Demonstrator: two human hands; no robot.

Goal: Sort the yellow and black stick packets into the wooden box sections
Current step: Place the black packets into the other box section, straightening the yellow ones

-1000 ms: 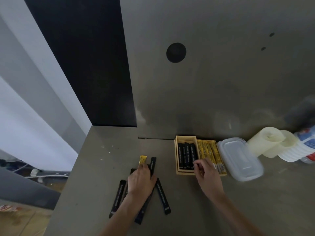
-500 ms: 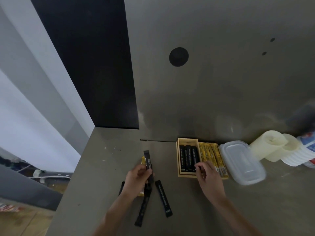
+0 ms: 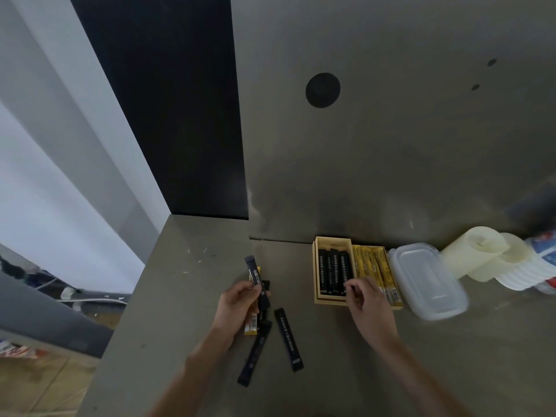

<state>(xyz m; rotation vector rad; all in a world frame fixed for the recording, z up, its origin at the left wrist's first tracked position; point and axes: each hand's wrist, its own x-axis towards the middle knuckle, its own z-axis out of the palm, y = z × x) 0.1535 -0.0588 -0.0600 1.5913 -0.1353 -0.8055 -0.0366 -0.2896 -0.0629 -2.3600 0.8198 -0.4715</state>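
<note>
the left hand (image 3: 237,302) pinches a black stick packet (image 3: 255,276) between thumb and fingers, lifted off the grey counter (image 3: 180,296), its far end pointing away. under it lie a yellow packet (image 3: 252,325) and two loose black packets (image 3: 288,338). the right hand (image 3: 368,308) rests with curled fingers at the near edge of the wooden box (image 3: 319,293); i cannot tell if it grips anything. black sticks fill the left section, yellow sticks (image 3: 370,266) the right. a clear lidded tub (image 3: 427,281) sits just beside the box

The left hand (image 3: 237,305) is raised a little, fingers curled and pinched closed around a black stick packet (image 3: 255,279). The right hand (image 3: 368,308) reaches farther right, palm down, fingertips (image 3: 349,293) bunched together, forearm angled back near.
</note>
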